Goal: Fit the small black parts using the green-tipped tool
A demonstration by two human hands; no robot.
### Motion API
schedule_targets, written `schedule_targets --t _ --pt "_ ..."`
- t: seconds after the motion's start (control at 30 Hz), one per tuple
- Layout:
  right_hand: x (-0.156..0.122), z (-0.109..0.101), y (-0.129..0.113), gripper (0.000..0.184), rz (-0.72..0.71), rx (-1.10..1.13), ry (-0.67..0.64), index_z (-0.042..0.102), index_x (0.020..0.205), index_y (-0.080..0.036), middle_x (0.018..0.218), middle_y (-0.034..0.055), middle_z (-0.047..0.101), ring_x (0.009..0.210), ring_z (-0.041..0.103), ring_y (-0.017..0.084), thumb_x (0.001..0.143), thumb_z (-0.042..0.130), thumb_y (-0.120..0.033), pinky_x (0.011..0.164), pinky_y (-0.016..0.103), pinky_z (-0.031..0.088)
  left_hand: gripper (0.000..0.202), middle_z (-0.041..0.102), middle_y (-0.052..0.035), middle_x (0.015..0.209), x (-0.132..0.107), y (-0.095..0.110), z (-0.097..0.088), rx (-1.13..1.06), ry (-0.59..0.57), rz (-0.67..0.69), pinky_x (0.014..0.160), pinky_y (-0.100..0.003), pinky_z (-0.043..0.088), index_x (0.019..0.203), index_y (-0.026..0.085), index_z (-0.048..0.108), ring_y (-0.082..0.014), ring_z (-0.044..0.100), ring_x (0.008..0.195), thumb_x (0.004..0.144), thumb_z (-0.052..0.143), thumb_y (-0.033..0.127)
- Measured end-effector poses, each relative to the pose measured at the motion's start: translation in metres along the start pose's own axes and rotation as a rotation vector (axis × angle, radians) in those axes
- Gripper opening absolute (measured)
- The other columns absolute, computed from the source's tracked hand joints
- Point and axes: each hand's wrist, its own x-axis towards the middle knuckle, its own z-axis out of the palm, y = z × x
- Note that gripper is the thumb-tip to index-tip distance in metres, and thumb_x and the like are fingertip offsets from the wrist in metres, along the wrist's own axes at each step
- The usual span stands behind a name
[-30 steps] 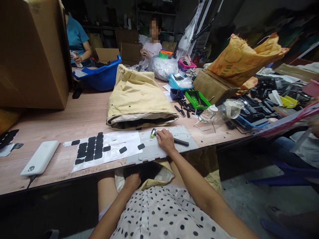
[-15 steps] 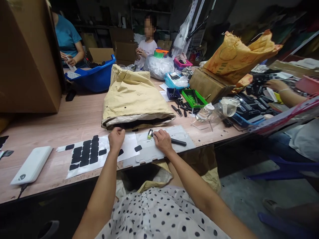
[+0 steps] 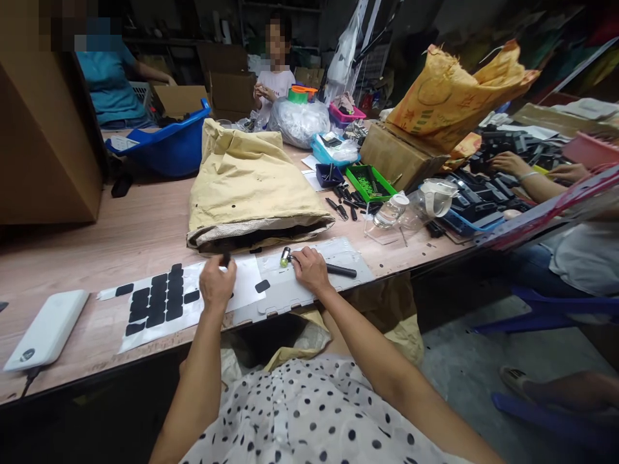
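My left hand (image 3: 216, 283) is closed, fingertips pinching a small black piece (image 3: 225, 260) just in front of the open mouth of a beige sack (image 3: 251, 174). A small hammer (image 3: 341, 270) with a metal and yellow-green head and a black handle lies under my right hand (image 3: 311, 268), whose fingers are wrapped round its shaft. Beneath that hand is a grey board (image 3: 285, 293). A white sheet (image 3: 247, 274) lies by my left hand. Rows of black rounded patches (image 3: 158, 296) cover its left part, and one loose black patch (image 3: 262, 286) rests near its right edge.
A white power bank (image 3: 48, 328) with a cable lies at the left. Beyond the sack are a blue basin (image 3: 164, 151), a green tray (image 3: 370, 182) and a clear jar (image 3: 391, 211). A cardboard box (image 3: 43, 129) stands left. At the right, a co-worker's hands (image 3: 512, 165) are among black parts.
My left hand has drawn back slightly from the sack's mouth, and a black piece now shows in its fingers. My right hand stays on the hammer. The camera view has shifted slightly.
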Motion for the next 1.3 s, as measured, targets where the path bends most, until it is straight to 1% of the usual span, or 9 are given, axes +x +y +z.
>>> schedule_targets --t 0.07,0.13,0.23,0.57,0.67,0.77,0.97,1.17,1.3 --pt "0.000 0.000 0.001 0.023 -0.005 0.000 0.007 0.074 0.112 -0.024 0.099 0.0093 0.063 0.094 0.052 0.025 0.098 0.055 -0.026 0.080 0.033 0.039 0.017 0.069 -0.0035 0.086 -0.020 0.002 0.003 -0.041 -0.141 0.139 0.074 -0.034 0.052 0.093 0.024 0.070 -0.0220 0.064 0.074 0.081 0.065 0.035" --pt "0.000 0.001 0.002 0.024 -0.009 -0.001 0.009 0.073 0.113 -0.024 0.100 0.0093 0.063 0.093 0.052 0.025 0.099 0.055 -0.027 0.080 0.033 0.039 0.015 0.069 -0.0021 0.087 -0.033 0.004 0.010 -0.072 -0.247 0.262 0.073 -0.031 0.052 0.093 0.025 0.072 -0.0200 0.063 0.074 0.080 0.068 0.033" --pt "0.000 0.002 0.003 0.024 -0.010 -0.006 0.007 0.073 0.114 -0.024 0.100 0.0094 0.064 0.093 0.052 0.024 0.099 0.055 -0.027 0.080 0.033 0.039 0.014 0.069 -0.0025 0.087 -0.038 0.004 0.020 -0.089 -0.276 0.347 0.075 -0.030 0.051 0.093 0.027 0.075 -0.0208 0.064 0.082 0.081 0.071 0.033" --pt "0.000 0.000 0.009 0.024 -0.052 -0.010 -0.004 0.075 0.113 -0.025 0.096 0.0089 0.065 0.092 0.056 0.023 0.100 0.054 -0.025 0.078 0.031 0.042 0.012 0.068 -0.0004 0.088 -0.029 0.003 0.026 -0.152 -0.353 0.248 0.077 -0.030 0.052 0.088 0.026 0.076 -0.0201 0.065 0.085 0.078 0.074 0.031" --pt "-0.006 -0.007 -0.001 0.029 -0.073 0.040 0.034 0.073 0.118 -0.025 0.097 0.0080 0.066 0.090 0.059 0.021 0.103 0.049 -0.026 0.077 0.028 0.045 0.012 0.068 0.0000 0.088 -0.029 0.004 0.026 -0.175 -0.370 0.235 0.075 -0.029 0.051 0.088 0.027 0.077 -0.0194 0.065 0.085 0.077 0.075 0.030" --pt "-0.016 -0.015 -0.021 0.033 -0.087 0.124 0.071 0.070 0.125 -0.026 0.101 0.0063 0.067 0.088 0.063 0.018 0.106 0.044 -0.029 0.075 0.024 0.047 0.013 0.068 0.0001 0.087 -0.028 0.005 0.028 -0.181 -0.378 0.222 0.073 -0.029 0.050 0.088 0.027 0.078 -0.0186 0.064 0.083 0.076 0.077 0.030" --pt "-0.024 -0.019 -0.055 0.032 -0.146 0.200 0.014 0.070 0.126 -0.028 0.097 0.0048 0.068 0.087 0.065 0.016 0.105 0.045 -0.029 0.078 0.022 0.050 0.009 0.067 0.0017 0.085 -0.028 0.006 0.030 -0.171 -0.357 0.191 0.071 -0.027 0.048 0.083 0.027 0.077 -0.0173 0.065 0.083 0.075 0.077 0.030" --pt "-0.024 -0.016 -0.057 0.030 -0.118 0.181 -0.064 0.072 0.123 -0.030 0.095 0.0046 0.069 0.083 0.065 0.017 0.102 0.050 -0.027 0.072 0.023 0.050 0.009 0.066 0.0021 0.084 -0.030 0.012 0.028 -0.164 -0.364 0.147 0.068 -0.027 0.046 0.084 0.028 0.078 -0.0165 0.064 0.079 0.075 0.077 0.027" --pt "-0.022 -0.019 -0.051 0.034 -0.083 0.207 0.000 0.070 0.127 -0.028 0.100 0.0060 0.069 0.090 0.066 0.018 0.104 0.045 -0.027 0.077 0.024 0.051 0.010 0.066 0.0019 0.083 -0.031 0.013 0.028 -0.175 -0.348 0.160 0.071 -0.028 0.048 0.083 0.028 0.078 -0.0167 0.063 0.079 0.074 0.078 0.026"
